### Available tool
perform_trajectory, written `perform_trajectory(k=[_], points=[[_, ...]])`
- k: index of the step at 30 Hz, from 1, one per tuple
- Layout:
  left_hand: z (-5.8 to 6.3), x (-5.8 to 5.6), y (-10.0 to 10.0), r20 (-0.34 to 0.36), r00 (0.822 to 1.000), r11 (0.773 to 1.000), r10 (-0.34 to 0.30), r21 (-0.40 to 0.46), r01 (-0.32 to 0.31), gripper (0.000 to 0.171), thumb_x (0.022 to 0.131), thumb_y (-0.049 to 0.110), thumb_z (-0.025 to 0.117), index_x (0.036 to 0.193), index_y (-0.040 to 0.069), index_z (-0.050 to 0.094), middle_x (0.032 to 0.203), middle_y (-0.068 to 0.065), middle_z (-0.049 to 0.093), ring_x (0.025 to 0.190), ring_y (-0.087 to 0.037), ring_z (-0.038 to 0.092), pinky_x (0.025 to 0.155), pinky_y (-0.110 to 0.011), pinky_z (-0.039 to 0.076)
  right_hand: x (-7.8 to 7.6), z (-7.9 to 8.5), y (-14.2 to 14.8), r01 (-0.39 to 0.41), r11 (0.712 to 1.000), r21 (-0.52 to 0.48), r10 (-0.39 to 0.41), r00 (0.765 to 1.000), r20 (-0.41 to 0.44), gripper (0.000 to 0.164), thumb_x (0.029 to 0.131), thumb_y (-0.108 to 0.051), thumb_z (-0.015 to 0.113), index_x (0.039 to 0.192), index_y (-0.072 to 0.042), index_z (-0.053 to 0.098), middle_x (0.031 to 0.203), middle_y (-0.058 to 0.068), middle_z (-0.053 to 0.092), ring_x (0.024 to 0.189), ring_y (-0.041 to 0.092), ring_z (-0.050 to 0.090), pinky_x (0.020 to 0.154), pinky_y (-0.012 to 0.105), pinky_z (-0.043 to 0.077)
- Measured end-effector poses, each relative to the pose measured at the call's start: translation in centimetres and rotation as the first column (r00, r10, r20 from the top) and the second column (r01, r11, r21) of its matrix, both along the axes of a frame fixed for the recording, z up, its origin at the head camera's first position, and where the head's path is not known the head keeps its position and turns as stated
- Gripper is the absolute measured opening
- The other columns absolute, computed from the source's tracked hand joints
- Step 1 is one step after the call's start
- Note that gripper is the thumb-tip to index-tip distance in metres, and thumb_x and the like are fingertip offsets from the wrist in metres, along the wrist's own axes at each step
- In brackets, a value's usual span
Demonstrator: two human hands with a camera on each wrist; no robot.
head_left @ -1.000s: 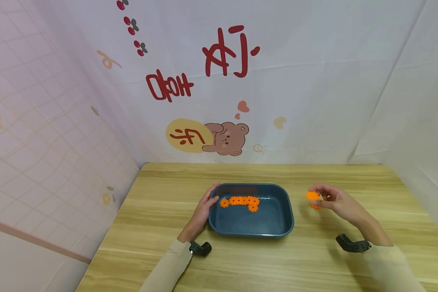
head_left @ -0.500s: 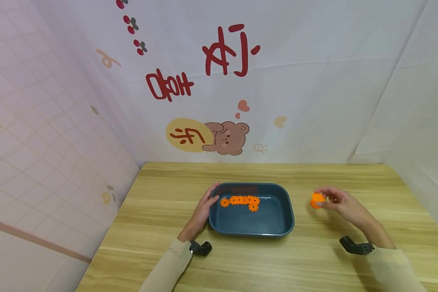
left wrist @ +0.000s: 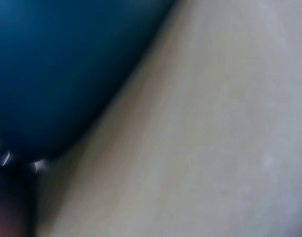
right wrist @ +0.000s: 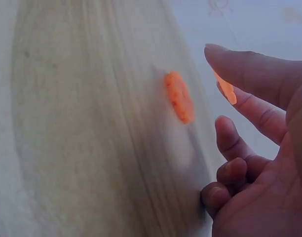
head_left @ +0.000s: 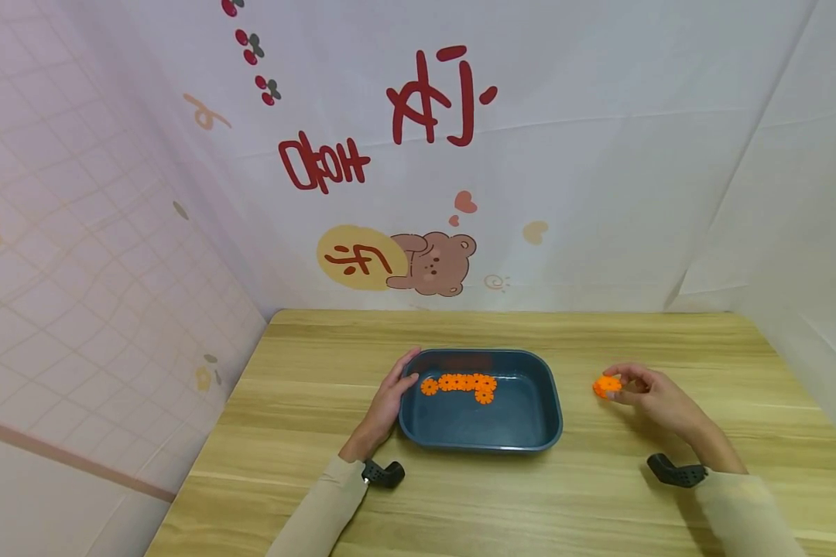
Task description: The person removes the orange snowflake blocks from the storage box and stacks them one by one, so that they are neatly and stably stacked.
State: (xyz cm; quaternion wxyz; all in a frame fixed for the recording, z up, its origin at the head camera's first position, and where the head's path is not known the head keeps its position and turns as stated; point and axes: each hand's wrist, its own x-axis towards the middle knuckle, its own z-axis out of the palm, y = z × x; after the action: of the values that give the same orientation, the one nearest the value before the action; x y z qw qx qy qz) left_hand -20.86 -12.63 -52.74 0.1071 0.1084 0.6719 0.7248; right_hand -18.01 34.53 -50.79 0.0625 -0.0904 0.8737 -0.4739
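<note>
My left hand [head_left: 383,401] holds the left side of a dark blue tray [head_left: 481,447], the thumb over the rim and the fingers along the outer wall. Inside lie several orange snowflake discs [head_left: 460,382], most of them in a row. To the right of the tray, my right hand [head_left: 658,394] pinches one orange snowflake disc [right wrist: 230,94] between thumb and index finger. Close beside it, a small stack of orange discs [right wrist: 179,98] sits on the table. The left wrist view is blurred and shows mainly the tray's wall [left wrist: 62,64].
The wooden table [head_left: 501,503] meets a white wall covering [head_left: 599,193] with printed red characters and a bear at the back. Another covered wall [head_left: 77,232] rises along the left side. Each wrist carries a black camera mount.
My right hand has shifted slightly right and then lowered its orange disc over the stack on the table. My left hand and the tray have stayed in place.
</note>
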Motion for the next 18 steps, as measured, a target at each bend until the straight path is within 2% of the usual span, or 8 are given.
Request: perform_trajectory(k=[10, 12, 18], points=[[0.1, 0.0, 0.0, 0.012, 1.000, 1.000, 0.002, 0.000, -0.002, 0.051, 0.106, 0.015, 0.040, 0.156, 0.011, 0.031, 0.162, 0.003, 0.026, 0.148, -0.018, 0.022, 0.119, -0.043, 0.018, -0.3, -0.8, 0.2, 0.014, 1.000, 0.008, -0.014, 1.000, -0.001, 0.040, 0.092, -0.021, 0.071, 0.127, -0.005, 0.060, 0.099, 0.009, 0.050, 0.076, 0.015, 0.043, 0.057, 0.028, 0.037], [0.1, 0.0, 0.0, 0.020, 1.000, 1.000, 0.001, -0.006, -0.001, 0.051, 0.106, 0.015, 0.040, 0.156, 0.011, 0.031, 0.162, 0.004, 0.026, 0.148, -0.017, 0.023, 0.118, -0.039, 0.021, -0.3, -1.0, 0.2, 0.008, 1.000, 0.011, -0.008, 1.000, -0.010, 0.039, 0.093, -0.021, 0.070, 0.127, -0.005, 0.060, 0.099, 0.009, 0.050, 0.078, 0.015, 0.043, 0.058, 0.029, 0.037], [-0.1, 0.0, -0.1, 0.023, 1.000, 1.000, -0.013, 0.003, 0.013, 0.052, 0.106, 0.019, 0.042, 0.156, 0.012, 0.030, 0.162, 0.003, 0.025, 0.148, -0.018, 0.024, 0.108, -0.018, 0.031, -0.3, -1.5, 0.0, 0.013, 1.000, 0.023, -0.012, 0.999, -0.030, 0.038, 0.092, -0.022, 0.072, 0.125, -0.005, 0.062, 0.099, 0.009, 0.055, 0.078, 0.014, 0.045, 0.060, 0.028, 0.038]])
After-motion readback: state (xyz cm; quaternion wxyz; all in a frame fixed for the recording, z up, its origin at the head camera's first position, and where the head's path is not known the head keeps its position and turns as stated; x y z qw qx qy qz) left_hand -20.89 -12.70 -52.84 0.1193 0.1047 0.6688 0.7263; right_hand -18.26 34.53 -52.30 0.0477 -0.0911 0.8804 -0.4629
